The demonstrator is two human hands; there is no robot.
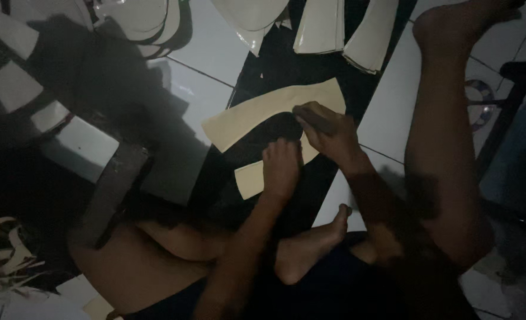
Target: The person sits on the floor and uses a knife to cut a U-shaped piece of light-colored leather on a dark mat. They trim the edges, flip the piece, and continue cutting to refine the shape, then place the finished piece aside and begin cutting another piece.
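Note:
A curved cream-coloured template sheet [257, 112] lies on a black sheet of material [287, 65] spread on the tiled floor. My left hand [281, 169] presses flat on the lower arm of the template. My right hand [328, 130] rests on the template's inner curve, fingers closed around a small dark tool that is hard to make out in the dim light. My bare legs and a foot [313, 240] lie close below the hands.
Stacks of cut cream pieces [346, 29] lie at the top, beyond the black sheet. White curved pieces [138, 21] lie at top left. A dark stool or bench [115, 189] stands to the left. Paper scraps [8, 249] are piled at lower left. My right leg [447, 118] stretches up the right side.

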